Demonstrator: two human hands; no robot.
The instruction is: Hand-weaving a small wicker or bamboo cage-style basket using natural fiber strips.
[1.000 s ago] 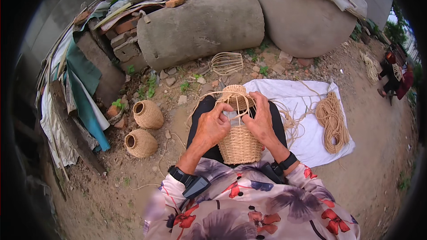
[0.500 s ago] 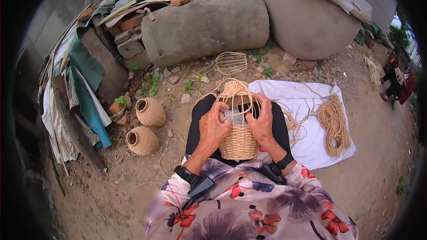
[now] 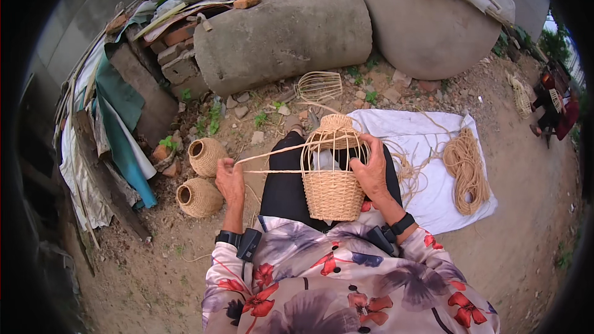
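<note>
Between my thighs sits a half-woven basket (image 3: 334, 195) of pale straw cord. Its lower wall and its narrower upper band are woven, with bare ribs showing between them. My right hand (image 3: 371, 167) grips the ribs on the basket's right side, thumb inward. Out to the left, my left hand (image 3: 231, 179) is closed on a straw cord (image 3: 272, 172). Two strands stretch from it back to the basket, one along the top of the woven wall, the other slanting up across the ribs.
Two finished round woven pots (image 3: 207, 156) lie on the dirt at left. A bare rib frame (image 3: 319, 86) lies ahead, before a concrete cylinder (image 3: 284, 40). At right, a coil of cord (image 3: 464, 176) rests on a white sheet (image 3: 433, 210). Another person (image 3: 560, 114) sits far right.
My left hand has left the basket's ribs and swung out to the left, drawing the cord taut. My right hand stays on the ribs.
</note>
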